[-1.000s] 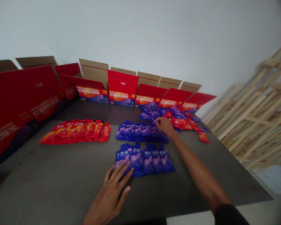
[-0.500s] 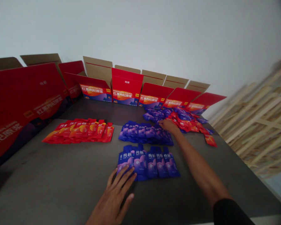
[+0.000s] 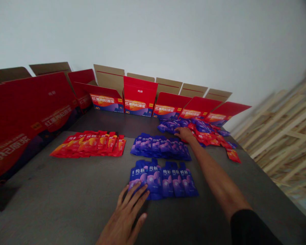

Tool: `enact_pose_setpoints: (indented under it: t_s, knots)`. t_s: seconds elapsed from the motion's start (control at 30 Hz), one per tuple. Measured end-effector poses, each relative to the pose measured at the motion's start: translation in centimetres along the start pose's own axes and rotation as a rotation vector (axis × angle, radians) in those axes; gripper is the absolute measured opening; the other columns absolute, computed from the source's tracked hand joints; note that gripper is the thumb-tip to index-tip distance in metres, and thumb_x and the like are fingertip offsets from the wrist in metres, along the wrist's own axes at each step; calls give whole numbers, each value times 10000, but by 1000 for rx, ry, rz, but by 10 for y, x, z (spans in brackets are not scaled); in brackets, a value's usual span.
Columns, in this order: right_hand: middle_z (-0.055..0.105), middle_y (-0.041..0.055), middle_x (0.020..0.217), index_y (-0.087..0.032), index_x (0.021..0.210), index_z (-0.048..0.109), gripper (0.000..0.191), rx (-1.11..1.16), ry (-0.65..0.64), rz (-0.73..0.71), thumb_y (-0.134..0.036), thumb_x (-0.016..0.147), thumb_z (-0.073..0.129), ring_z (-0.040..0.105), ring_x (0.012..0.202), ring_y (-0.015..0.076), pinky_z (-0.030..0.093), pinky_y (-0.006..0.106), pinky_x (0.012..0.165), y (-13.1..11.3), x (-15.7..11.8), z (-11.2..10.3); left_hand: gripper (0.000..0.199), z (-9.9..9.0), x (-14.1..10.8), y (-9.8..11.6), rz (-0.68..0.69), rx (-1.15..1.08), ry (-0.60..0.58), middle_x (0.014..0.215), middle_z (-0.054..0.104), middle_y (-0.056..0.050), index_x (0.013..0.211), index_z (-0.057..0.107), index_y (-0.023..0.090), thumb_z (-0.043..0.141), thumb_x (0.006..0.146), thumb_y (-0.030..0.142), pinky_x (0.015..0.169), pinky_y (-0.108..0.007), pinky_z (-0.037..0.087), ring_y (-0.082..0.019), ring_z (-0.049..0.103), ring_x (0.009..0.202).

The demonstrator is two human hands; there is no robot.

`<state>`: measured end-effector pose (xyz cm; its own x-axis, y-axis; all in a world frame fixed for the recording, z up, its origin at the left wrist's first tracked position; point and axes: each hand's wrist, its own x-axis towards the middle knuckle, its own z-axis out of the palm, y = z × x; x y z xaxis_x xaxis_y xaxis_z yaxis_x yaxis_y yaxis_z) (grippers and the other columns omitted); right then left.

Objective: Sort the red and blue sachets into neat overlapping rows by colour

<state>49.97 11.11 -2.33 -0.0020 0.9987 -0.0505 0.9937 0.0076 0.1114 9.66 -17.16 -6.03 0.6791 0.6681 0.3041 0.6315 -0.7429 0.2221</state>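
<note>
My left hand (image 3: 126,212) lies with fingers spread, its fingertips resting on the left end of a near row of overlapping blue-purple pouches (image 3: 154,180). Farther off, my right hand (image 3: 185,133) is at the left edge of a loose heap of blue pouches (image 3: 168,125) and red pouches (image 3: 211,139). Its fingers are bent and closed against the heap; whatever is between them is hidden. Just in front of that hand, a second row of blue-purple pouches (image 3: 159,147) lies overlapped on the table.
Overlapping red-orange pouches (image 3: 89,144) lie in a row to the left on the grey table (image 3: 73,183). Open red cartons (image 3: 139,97) line the back, and larger red cartons (image 3: 28,112) stand along the left. Wooden slats (image 3: 290,132) are beyond the right edge.
The whole view has shifted slightly, with things appearing a little farther right and lower. My right hand stays at the heap's edge, and my left hand still rests on the near row.
</note>
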Motion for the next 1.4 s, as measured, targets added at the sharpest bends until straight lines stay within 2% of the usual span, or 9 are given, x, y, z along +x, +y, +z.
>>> enact_pose_setpoints:
  t_s: [0.23,0.43,0.6,0.73,0.83,0.93,1.03,1.13,1.4]
  knots:
    - [749,213,1114,-119,1144,750,279,-53,101,5,-190,951,561,680,1110,287,360,422,1093,-18,-9,0,646,2,-1,0,8,4,4,1644,383,-36,1623,254,251,484,1019,269,1247,-547,309,-275,286,1543]
    - [770,183,1006,-141,1065,775,292,-5,207,93,-217,952,516,714,982,283,469,348,901,-6,-29,-19,633,3,-1,-1,16,14,-4,1658,355,-43,1613,288,255,494,1015,277,1236,-551,327,-283,285,1542]
    - [788,92,951,-189,1016,776,267,78,332,155,-242,939,526,724,891,236,483,282,771,18,-63,-47,633,3,1,-1,30,14,6,1681,301,-55,1615,280,245,487,1017,262,1236,-538,327,-280,246,1558]
    - [794,81,970,-178,980,761,242,149,494,189,-237,927,532,733,873,232,495,285,751,23,-110,-58,652,7,3,-3,60,27,-17,1668,333,-55,1629,224,221,461,1023,232,1242,-529,314,-260,236,1562]
    - [799,75,953,-189,927,741,183,276,776,112,-234,908,564,739,786,229,523,307,723,6,-157,-54,654,10,3,-4,81,22,-10,1636,399,-50,1627,234,223,454,1012,189,1255,-526,284,-246,273,1548]
    - [796,85,1028,-193,957,710,150,386,952,-124,-188,920,565,755,846,214,568,321,785,-29,-206,-42,652,10,3,-5,89,7,6,1611,442,-53,1617,273,227,461,996,161,1262,-527,264,-248,302,1535]
    - [786,70,1109,-211,1012,677,172,417,937,-336,-105,923,576,754,970,194,577,329,880,-71,-247,-25,649,8,3,-4,105,-12,25,1575,492,-51,1608,299,228,462,986,141,1267,-519,253,-241,337,1516]
    - [774,72,1159,-208,1063,668,230,381,891,-430,-53,926,567,748,1019,183,575,324,898,-106,-271,-6,650,7,3,-3,121,-17,36,1538,533,-60,1606,306,215,470,981,138,1264,-504,260,-234,369,1496]
    - [767,96,1177,-148,1073,679,227,231,814,-480,-64,973,493,748,1009,204,560,331,846,-136,-275,32,679,6,3,-2,127,9,43,1591,465,-67,1613,281,214,459,968,104,1251,-531,280,-249,305,1528]
